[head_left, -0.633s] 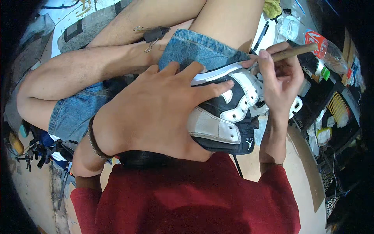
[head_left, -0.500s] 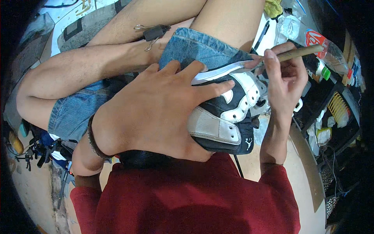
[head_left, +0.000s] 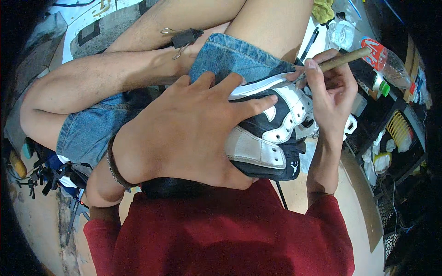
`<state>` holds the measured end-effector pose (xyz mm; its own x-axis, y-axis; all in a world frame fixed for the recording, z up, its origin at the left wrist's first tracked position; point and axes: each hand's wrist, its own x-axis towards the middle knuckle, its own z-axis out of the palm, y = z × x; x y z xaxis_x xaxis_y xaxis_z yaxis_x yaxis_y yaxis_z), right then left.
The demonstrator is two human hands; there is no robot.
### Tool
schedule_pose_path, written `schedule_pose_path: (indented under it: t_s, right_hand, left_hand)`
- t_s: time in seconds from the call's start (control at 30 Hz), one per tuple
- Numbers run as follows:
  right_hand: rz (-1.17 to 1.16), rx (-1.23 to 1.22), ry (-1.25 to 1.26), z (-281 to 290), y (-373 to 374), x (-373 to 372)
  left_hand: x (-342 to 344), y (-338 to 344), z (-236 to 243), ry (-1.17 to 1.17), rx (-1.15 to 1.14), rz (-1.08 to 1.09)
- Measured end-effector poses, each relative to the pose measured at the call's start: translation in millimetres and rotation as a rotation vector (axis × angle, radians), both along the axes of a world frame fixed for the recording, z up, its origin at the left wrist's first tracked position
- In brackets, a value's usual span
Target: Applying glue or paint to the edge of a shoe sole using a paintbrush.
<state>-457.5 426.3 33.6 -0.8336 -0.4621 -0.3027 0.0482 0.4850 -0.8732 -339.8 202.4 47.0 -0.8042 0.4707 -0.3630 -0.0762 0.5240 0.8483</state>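
A black and white sneaker [head_left: 256,146] lies on its side across my lap, its white sole edge [head_left: 263,87] toward the denim shorts. My left hand [head_left: 186,126] grips the shoe from above, fingers spread across the sole edge and upper, thumb at the near side. Between the thumb and fingers of my right hand [head_left: 335,87] is a wooden-handled tool [head_left: 345,60]. Its thin grey metal end meets the seam between sole and upper near one end of the shoe; the very tip is hard to make out.
A black binder clip [head_left: 187,38] rests by my crossed leg. At right are a pen [head_left: 309,43], a clear plastic bottle [head_left: 389,64] with a red label, a yellow cloth [head_left: 323,11] and a dark rack [head_left: 405,152] of small items. Cluttered tools [head_left: 55,175] lie at left.
My right hand and the wooden-handled tool have shifted slightly left, along the sole seam. The left hand and sneaker have moved only a touch to the right.
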Motion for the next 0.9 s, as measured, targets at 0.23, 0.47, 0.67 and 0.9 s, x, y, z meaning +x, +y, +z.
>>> schedule_pose_path:
  t_s: [0.23, 0.47, 0.67, 0.9]
  right_hand:
    - [0.072, 0.024, 0.136, -6.4, 0.5, 1.3]
    - [0.053, -0.022, 0.100, -5.2, 4.7, 1.8]
    - [0.063, -0.004, 0.057, 1.5, -2.2, 3.2]
    - [0.048, 0.027, 0.132, -3.0, -1.4, 7.4]
  left_hand:
    - [1.2, 1.4, -0.9, 0.010, 0.008, 0.031]
    - [2.6, 1.1, -1.7, 0.039, 0.017, 0.021]
    - [2.2, 1.2, 1.0, 0.023, 0.001, 0.020]
    - [6.5, 3.4, -1.4, 0.036, -0.007, 0.023]
